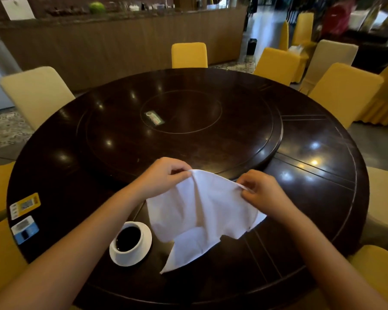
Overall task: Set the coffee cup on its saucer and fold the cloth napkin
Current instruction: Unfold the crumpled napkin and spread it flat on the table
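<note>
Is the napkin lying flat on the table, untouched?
No. The left hand and right hand each pinch its top edge, lifting the napkin above the table.

Near the table's [311, 139] front edge my cup [128, 239] sits on its saucer [145, 247], left of the napkin [202, 211]. I pinch the napkin's far corners, left hand [164, 175] and right hand [261, 191], its near end resting on the table.

A restaurant dining hall: round table [300, 135] with turntable [244, 130], covered banquet chairs [189, 55] around.
</note>
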`<control>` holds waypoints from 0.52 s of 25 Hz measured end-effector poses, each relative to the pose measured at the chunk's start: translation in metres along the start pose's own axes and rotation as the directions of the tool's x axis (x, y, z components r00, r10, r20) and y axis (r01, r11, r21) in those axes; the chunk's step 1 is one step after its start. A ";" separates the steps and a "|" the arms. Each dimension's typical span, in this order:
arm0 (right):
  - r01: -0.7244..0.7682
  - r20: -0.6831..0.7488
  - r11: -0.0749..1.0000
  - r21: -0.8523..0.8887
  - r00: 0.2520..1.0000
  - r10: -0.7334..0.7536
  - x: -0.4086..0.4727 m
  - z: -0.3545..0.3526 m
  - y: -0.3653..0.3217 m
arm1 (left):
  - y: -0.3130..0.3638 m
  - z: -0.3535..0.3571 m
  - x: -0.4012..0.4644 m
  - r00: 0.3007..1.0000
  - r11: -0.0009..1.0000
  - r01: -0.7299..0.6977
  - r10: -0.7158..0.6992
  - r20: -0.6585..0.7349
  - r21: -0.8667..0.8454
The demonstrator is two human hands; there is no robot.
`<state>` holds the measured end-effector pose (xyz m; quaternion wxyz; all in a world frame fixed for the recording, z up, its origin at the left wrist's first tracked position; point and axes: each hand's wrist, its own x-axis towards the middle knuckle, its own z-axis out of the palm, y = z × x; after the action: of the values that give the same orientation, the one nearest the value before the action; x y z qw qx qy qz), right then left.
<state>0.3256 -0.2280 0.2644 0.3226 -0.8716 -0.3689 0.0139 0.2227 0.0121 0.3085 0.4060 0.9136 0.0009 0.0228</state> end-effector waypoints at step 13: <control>-0.092 0.230 0.995 -0.043 0.968 0.099 0.019 -0.075 0.030 | -0.045 -0.006 -0.012 0.899 0.886 0.109 -0.282 0.336 0.451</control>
<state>0.3782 -0.2720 0.3105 0.2622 -0.8858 -0.3619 0.1253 0.2109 0.0465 0.2787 0.1910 0.9601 0.0182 -0.2033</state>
